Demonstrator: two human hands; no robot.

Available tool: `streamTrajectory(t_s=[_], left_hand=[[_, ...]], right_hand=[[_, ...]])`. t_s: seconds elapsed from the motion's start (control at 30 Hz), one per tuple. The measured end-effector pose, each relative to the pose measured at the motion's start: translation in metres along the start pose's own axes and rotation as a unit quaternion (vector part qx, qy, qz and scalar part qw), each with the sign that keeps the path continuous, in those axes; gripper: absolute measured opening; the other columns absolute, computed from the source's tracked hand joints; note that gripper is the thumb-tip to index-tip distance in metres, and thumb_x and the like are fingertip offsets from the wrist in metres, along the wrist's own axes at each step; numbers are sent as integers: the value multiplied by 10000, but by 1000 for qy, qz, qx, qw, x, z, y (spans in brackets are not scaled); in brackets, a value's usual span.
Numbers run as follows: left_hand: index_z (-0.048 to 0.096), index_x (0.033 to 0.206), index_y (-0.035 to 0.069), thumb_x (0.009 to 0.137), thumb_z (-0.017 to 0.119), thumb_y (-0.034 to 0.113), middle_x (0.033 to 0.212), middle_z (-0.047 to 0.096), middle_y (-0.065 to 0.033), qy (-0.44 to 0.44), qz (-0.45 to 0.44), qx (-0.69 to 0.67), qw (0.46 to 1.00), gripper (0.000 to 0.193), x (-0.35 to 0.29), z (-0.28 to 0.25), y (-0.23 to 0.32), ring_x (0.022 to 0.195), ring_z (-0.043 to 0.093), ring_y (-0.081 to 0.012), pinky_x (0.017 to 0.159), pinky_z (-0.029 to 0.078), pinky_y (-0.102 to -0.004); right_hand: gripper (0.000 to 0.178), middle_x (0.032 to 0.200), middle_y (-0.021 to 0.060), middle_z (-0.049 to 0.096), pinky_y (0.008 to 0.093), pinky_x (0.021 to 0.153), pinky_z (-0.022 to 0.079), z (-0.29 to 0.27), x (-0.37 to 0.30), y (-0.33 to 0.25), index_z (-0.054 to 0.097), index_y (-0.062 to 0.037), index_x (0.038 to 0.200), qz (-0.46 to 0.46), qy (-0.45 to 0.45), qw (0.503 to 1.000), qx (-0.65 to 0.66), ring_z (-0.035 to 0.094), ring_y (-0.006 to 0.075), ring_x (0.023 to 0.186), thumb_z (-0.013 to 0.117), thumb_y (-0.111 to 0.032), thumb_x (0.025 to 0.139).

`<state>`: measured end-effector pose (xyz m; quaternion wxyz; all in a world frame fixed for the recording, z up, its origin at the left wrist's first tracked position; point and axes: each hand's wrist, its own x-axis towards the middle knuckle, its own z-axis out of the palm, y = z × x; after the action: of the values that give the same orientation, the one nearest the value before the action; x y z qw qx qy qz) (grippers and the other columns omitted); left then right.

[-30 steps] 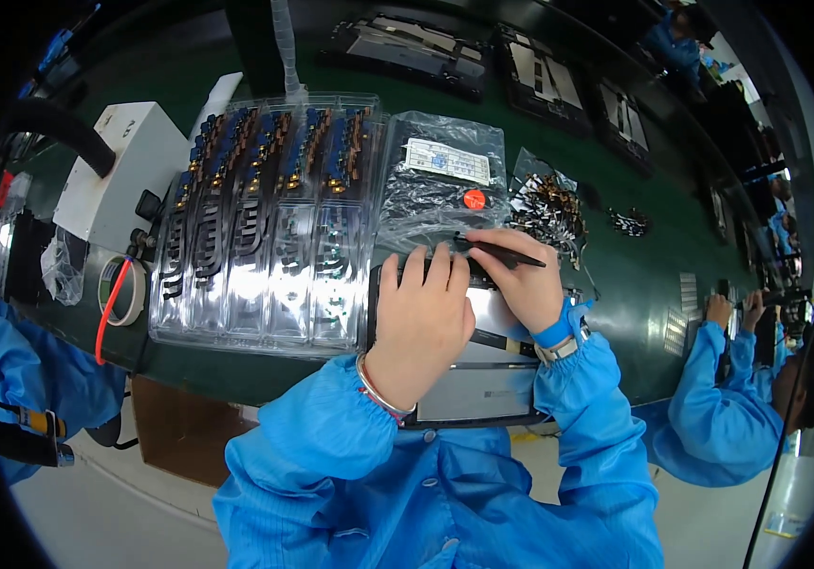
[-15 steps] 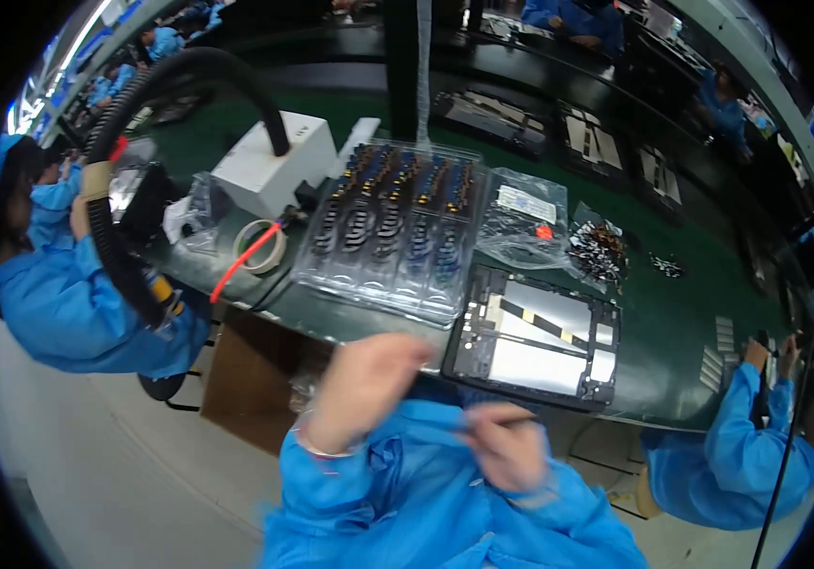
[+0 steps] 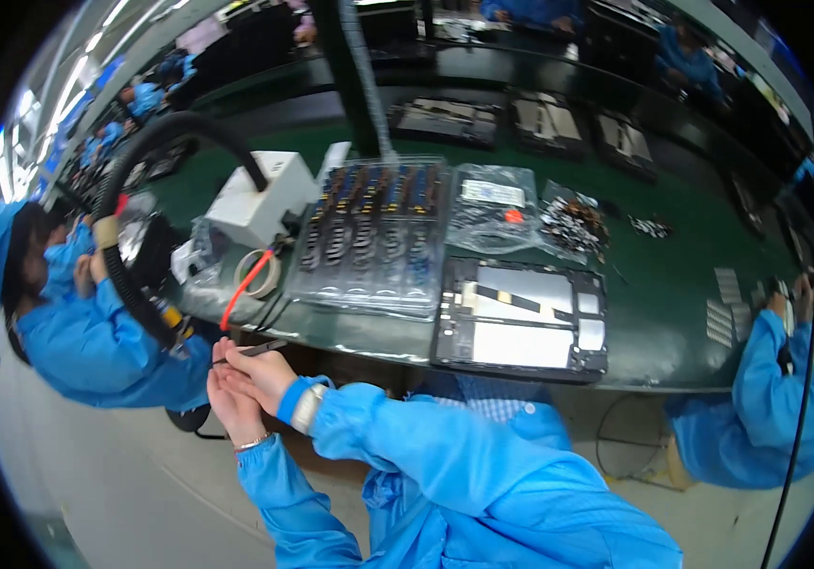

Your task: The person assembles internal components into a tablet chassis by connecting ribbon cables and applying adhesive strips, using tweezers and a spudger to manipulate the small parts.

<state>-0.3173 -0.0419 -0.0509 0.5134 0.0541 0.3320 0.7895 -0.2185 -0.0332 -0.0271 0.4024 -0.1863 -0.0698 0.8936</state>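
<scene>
My right hand (image 3: 263, 376) reaches across to the left, its fingers closed around dark tweezers (image 3: 261, 349). Right beside it, partly covered, is my left hand (image 3: 233, 406), fingers drawn together; whatever they hold is too small to make out. Both hands are in front of the bench edge, just below the tip of a red-orange tube (image 3: 249, 288). To the right on the bench lies an opened tablet-like device (image 3: 521, 343) with silver plates and a black-and-yellow strip. A clear plastic tray (image 3: 360, 302) holds rows of small dark and blue parts left of it.
A white box (image 3: 260, 204) with a black hose (image 3: 118, 190) stands behind a tape roll (image 3: 269, 275). Plastic bags (image 3: 492, 232) and loose small parts (image 3: 573, 228) lie behind the device. Co-workers in blue sit at left (image 3: 94, 332) and right (image 3: 767, 417).
Both hands have swung left and come together near the red-orange tube's tip; the right hand carries the tweezers. The view has shifted slightly.
</scene>
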Motion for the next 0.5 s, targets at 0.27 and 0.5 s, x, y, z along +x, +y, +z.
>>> streamTrajectory(t_s=[0.27, 0.5], left_hand=[[561, 1099, -60, 925, 442, 201, 1065, 607, -165, -461, -57, 385, 797, 336, -96, 131, -113, 987, 588, -243, 865, 444, -328], [583, 993, 16, 734, 641, 118, 964, 569, -128, -586, 292, 600, 460, 285, -88, 196, -235, 886, 555, -312, 786, 448, -392]], right_hand=[[169, 892, 130, 651, 319, 747, 491, -54, -250, -232, 660, 13, 922, -505, 133, 529, -669, 622, 234, 841, 643, -10, 755], [147, 840, 104, 640, 273, 667, 480, -146, -234, -284, 664, -10, 895, -381, 250, 537, -710, 615, 185, 743, 647, -61, 758]])
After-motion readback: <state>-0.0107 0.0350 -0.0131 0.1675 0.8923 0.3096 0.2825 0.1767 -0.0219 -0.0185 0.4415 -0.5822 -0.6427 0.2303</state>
